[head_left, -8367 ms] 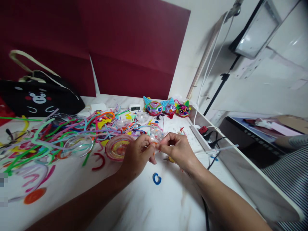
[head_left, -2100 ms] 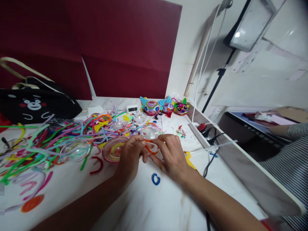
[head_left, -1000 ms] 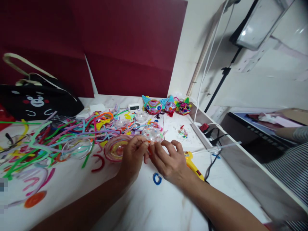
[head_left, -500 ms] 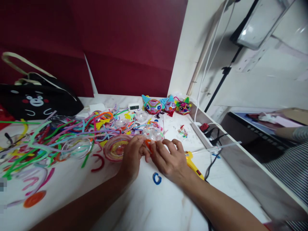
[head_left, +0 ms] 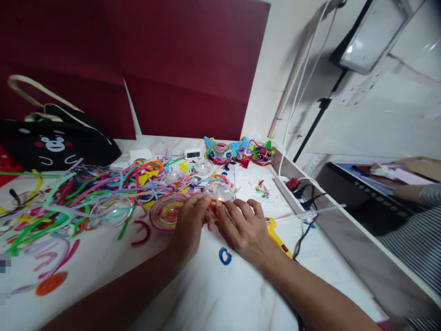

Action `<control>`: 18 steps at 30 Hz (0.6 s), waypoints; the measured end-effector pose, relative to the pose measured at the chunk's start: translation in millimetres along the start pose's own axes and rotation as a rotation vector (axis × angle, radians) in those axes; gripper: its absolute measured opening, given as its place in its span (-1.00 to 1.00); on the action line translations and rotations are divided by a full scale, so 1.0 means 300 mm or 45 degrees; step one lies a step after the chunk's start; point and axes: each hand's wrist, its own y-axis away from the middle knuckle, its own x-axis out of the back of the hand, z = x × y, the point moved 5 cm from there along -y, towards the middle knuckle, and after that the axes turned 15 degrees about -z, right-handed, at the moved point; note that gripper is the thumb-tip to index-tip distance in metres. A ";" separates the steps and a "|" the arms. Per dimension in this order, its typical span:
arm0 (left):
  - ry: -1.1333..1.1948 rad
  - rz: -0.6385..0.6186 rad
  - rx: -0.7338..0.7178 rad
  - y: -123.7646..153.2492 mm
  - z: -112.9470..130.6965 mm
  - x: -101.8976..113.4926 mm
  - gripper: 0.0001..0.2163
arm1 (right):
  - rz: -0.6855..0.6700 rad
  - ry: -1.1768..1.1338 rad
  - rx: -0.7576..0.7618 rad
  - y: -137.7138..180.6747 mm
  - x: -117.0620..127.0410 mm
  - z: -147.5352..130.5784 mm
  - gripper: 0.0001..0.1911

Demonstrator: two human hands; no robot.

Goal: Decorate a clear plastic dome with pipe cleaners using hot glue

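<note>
An orange pipe cleaner piece [head_left: 214, 209] is pinched between my two hands, just above the table. My left hand [head_left: 193, 216] has thumb and fingers closed at its left end, and my right hand [head_left: 243, 227] grips the other side with bent fingers. The fingers hide most of the piece. Behind them lies a clear plastic dome [head_left: 220, 189]. Left of my left hand sits a round disc of coiled pipe cleaners [head_left: 165, 212] under clear plastic. A bent blue pipe cleaner [head_left: 225, 256] rests on the table below my hands.
Loose pipe cleaners [head_left: 82, 193] cover the left side. A yellow glue gun [head_left: 277, 236] and a power strip [head_left: 291, 195] lie to the right. Decorated animal heads [head_left: 220, 152], a small digital clock [head_left: 192, 154] and a black bag [head_left: 58, 142] stand behind. Another person's sleeve [head_left: 430, 194] shows far right.
My fingers have shifted slightly around the orange piece, which shows a little more between them. Everything else stays put apart from a small camera shift.
</note>
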 end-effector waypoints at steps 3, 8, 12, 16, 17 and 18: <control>-0.042 0.003 0.028 0.001 0.000 -0.001 -0.77 | -0.003 -0.003 0.006 -0.001 -0.002 -0.002 -0.62; -0.005 -0.034 0.057 0.001 0.006 0.002 -0.79 | -0.013 -0.191 -0.019 -0.011 0.025 0.000 -0.57; 0.148 -0.069 0.063 -0.015 0.030 0.011 -0.80 | 0.140 -0.690 -0.326 -0.008 0.049 0.086 -0.57; 0.295 -0.094 0.079 -0.028 0.066 0.018 -0.86 | 0.187 -1.370 -0.845 0.015 -0.019 0.211 -0.59; 0.340 -0.099 0.093 -0.030 0.074 0.018 -0.88 | 0.150 -1.580 -0.979 0.021 -0.046 0.230 -0.57; 0.393 -0.102 0.115 -0.032 0.080 0.018 -0.88 | 0.106 -1.797 -1.096 0.025 -0.072 0.239 -0.55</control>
